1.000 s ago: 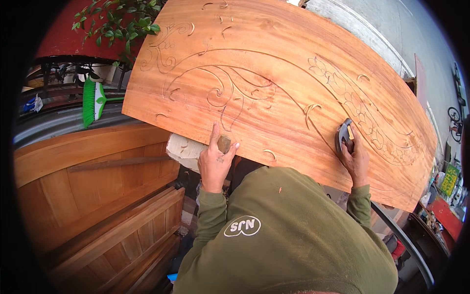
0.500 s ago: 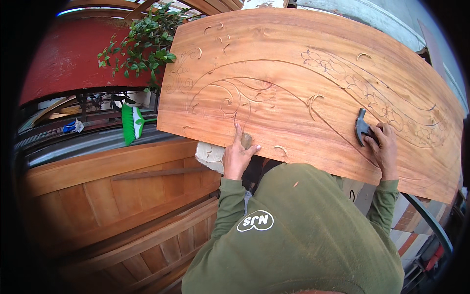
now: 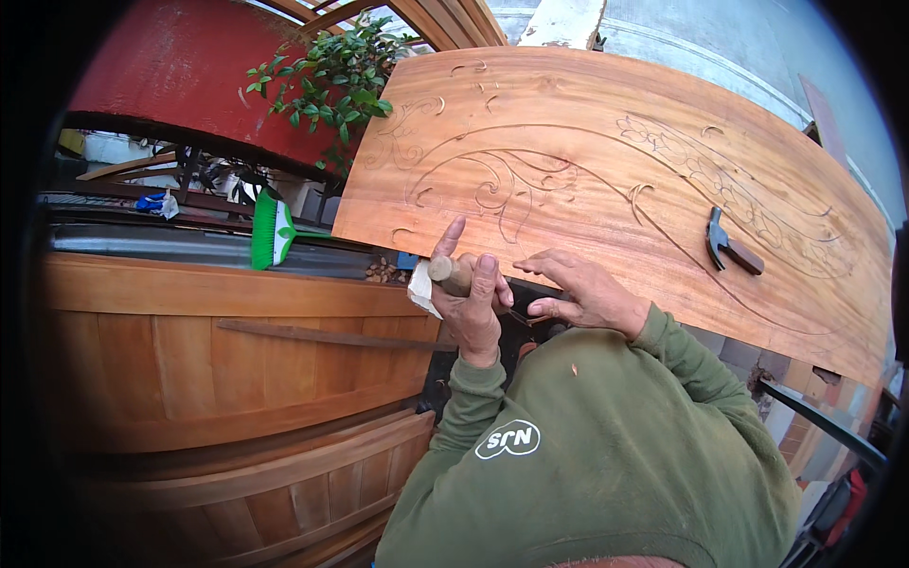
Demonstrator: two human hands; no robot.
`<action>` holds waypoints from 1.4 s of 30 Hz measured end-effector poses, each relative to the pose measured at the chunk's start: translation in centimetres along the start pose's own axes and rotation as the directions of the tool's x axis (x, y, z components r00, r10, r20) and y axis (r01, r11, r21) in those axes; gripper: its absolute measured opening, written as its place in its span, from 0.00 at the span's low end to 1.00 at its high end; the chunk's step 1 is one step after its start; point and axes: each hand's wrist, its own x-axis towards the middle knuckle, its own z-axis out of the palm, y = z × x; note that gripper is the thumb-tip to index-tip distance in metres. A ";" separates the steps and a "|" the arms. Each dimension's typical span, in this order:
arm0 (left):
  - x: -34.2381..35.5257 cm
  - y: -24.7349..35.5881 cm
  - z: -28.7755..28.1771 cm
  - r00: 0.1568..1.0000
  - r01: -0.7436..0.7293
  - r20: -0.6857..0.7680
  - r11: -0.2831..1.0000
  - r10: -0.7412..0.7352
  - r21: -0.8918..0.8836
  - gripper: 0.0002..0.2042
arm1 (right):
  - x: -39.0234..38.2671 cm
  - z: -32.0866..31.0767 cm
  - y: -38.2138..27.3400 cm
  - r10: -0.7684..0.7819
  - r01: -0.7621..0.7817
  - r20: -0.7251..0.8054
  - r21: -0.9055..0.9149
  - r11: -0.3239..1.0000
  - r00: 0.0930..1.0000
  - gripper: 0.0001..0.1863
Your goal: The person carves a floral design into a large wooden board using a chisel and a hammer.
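A stubby wooden handle is at the near edge of a carved wooden panel, toward the panel's left end. The left hand is closed around it, thumb laid along its side and index finger stretched out over the panel. The right hand is open at the middle of the panel's near edge, thumb apart from the fingers; whether it touches the wood, I cannot tell. A claw hammer lies on the panel's right half, among scrolls, drawn flowers and curled shavings. A white block shows just past the panel's near edge, beside the left hand. Left of the panel are a green-and-white broom and panelled woodwork. A leafy plant overhangs the panel's far left corner, with a red surface farther left.
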 end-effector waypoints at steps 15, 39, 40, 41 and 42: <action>-3.9 -1.6 -7.4 0.873 -0.262 -0.465 0.944 0.143 -0.201 0.22 | -7.9 5.5 -1.5 0.286 -0.238 0.270 -0.196 0.951 0.919 0.12; 8.1 -6.1 8.1 0.923 -0.093 -0.385 0.981 0.021 -0.169 0.25 | -4.0 -5.9 4.0 0.230 -0.271 -0.214 -0.187 0.944 0.949 0.17; 8.3 -6.1 8.4 0.907 -0.112 -0.419 0.983 0.041 -0.147 0.24 | -3.7 -5.8 5.2 0.222 -0.244 -0.142 -0.163 0.956 0.965 0.18; 8.5 -6.0 8.5 0.901 -0.108 -0.432 0.986 0.043 -0.126 0.24 | -3.2 -5.5 6.6 0.146 -0.168 -0.136 -0.165 0.972 0.980 0.14; 8.6 -5.8 8.6 0.878 -0.101 -0.477 0.988 0.033 -0.117 0.23 | -3.4 -5.4 7.4 0.149 -0.166 -0.125 -0.143 0.976 0.981 0.14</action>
